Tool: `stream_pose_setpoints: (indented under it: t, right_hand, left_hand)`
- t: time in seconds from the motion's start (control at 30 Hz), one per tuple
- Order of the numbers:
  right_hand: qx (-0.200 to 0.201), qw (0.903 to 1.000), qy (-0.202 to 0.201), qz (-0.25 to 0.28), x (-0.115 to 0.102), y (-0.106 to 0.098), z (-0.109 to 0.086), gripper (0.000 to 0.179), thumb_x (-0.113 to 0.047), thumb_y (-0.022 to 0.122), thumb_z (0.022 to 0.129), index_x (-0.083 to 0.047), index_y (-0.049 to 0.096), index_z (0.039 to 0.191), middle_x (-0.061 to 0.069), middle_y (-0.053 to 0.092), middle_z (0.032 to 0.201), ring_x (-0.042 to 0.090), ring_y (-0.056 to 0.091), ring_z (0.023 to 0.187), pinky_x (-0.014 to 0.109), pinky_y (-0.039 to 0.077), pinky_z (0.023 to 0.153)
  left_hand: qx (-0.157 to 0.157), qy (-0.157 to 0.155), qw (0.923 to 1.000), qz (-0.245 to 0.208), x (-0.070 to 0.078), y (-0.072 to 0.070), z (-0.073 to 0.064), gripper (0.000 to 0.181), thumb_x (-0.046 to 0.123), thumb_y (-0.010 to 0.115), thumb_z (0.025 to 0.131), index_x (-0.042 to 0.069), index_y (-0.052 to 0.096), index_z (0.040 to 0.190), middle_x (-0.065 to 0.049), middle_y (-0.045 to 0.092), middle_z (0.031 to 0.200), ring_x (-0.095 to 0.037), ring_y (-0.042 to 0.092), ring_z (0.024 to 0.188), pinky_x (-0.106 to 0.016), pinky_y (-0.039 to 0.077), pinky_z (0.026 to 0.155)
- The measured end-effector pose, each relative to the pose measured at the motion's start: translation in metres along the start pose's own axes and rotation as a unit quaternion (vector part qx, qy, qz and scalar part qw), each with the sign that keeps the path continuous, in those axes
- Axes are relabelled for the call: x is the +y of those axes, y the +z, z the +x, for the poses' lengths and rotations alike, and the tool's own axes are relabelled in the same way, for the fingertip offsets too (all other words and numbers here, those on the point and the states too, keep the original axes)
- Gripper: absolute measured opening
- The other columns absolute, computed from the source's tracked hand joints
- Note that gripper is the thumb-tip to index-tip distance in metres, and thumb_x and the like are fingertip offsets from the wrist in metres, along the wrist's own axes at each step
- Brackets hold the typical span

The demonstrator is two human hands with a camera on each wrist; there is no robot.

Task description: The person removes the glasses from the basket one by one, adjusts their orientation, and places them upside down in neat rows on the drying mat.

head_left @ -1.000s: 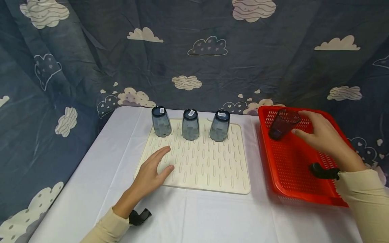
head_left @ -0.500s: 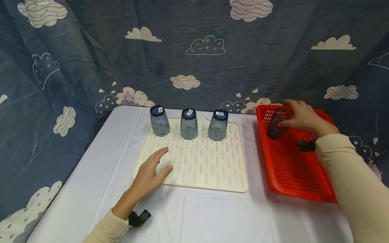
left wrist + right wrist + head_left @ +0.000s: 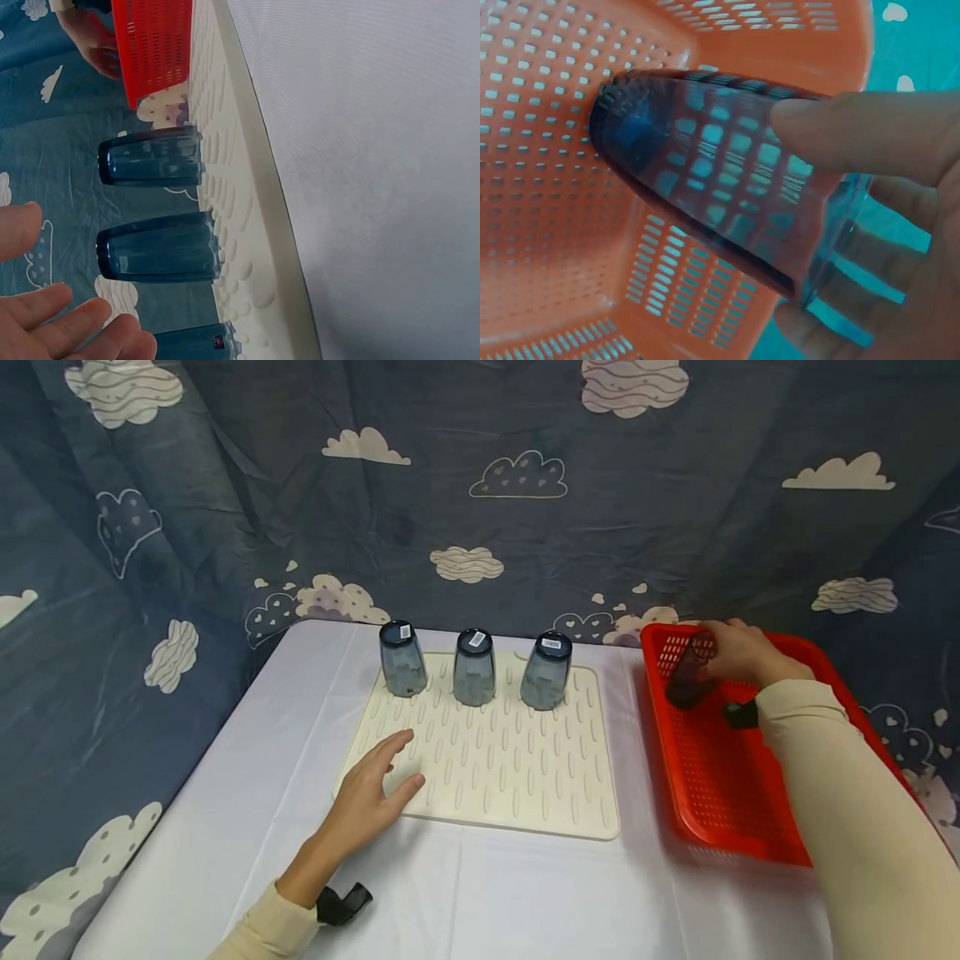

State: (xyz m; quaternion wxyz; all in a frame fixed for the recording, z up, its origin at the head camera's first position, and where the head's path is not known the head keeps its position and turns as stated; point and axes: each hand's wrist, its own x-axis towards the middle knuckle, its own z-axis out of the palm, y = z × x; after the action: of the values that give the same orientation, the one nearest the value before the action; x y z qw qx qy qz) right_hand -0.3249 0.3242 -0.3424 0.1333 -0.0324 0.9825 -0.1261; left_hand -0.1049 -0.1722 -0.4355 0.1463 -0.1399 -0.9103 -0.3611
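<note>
In the far left corner of the red basket [image 3: 675, 810], a dark drinking glass [image 3: 705, 165] stands tilted. My right hand [image 3: 738, 652] holds it near the rim. The right wrist view shows the thumb [image 3: 840, 131] on the near side and the other fingers round the far side. My left hand [image 3: 367, 789] hovers over the front left of the cream drying mat [image 3: 510, 777], its fingers loosely spread and holding nothing. Along the mat's back edge are a left glass [image 3: 403, 664], a middle glass [image 3: 474, 672] and a right glass [image 3: 546, 675], all upside down with stickers on their bases.
A white cloth [image 3: 555, 893] covers the table beneath the mat and basket. Behind hangs a dark blue curtain [image 3: 420, 510] with cloud prints. The basket's raised perforated wall [image 3: 697, 270] surrounds the tilted glass.
My right hand has moved left and closed round the rim of the glass in the basket. The left hand and the three glasses on the mat stay put.
</note>
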Motion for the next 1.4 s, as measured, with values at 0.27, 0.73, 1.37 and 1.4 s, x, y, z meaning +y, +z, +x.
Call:
stream_pose_setpoints:
  t: [0.27,0.73,1.37,1.4]
  right_hand:
    - [-0.023,0.9996,-0.008,-0.01,0.002,-0.003,0.005,0.097,-0.01,0.08,0.074,0.009,0.023,0.15,0.041,0.021,0.142,0.058,0.032,0.123,0.074,0.033,0.104]
    - [-0.059,0.9982,-0.008,-0.005,0.006,-0.004,0.007,0.097,-0.008,0.085,0.067,0.014,0.025,0.139,0.04,0.041,0.128,0.054,0.046,0.112,0.071,0.042,0.097]
    - [0.061,0.9971,-0.039,0.023,0.028,-0.006,-0.017,0.096,-0.029,0.086,0.074,0.014,0.031,0.14,0.04,0.047,0.127,0.054,0.049,0.112,0.07,0.041,0.094]
    - [0.073,0.9961,-0.042,0.025,0.028,-0.008,-0.019,0.094,-0.028,0.086,0.074,0.013,0.032,0.14,0.04,0.047,0.127,0.055,0.049,0.112,0.071,0.04,0.093]
  left_hand:
    - [-0.006,-0.013,0.9999,-0.009,-0.003,0.0,-0.002,0.062,0.016,0.073,0.09,0.005,0.048,0.145,-0.015,0.054,0.146,-0.032,0.059,0.126,-0.044,0.057,0.09]
    - [0.023,0.0,0.9997,-0.013,-0.007,-0.002,-0.003,0.051,0.013,0.073,0.089,0.005,0.057,0.137,-0.013,0.059,0.141,-0.027,0.063,0.119,-0.04,0.058,0.084]
    - [0.035,-0.015,0.9992,-0.015,-0.012,-0.008,-0.002,0.049,0.008,0.073,0.089,0.002,0.058,0.135,-0.014,0.06,0.138,-0.03,0.063,0.117,-0.044,0.058,0.083]
    - [0.035,-0.017,0.9991,-0.016,-0.012,-0.009,-0.002,0.049,0.008,0.072,0.089,0.003,0.058,0.135,-0.014,0.06,0.138,-0.03,0.063,0.117,-0.044,0.058,0.084]
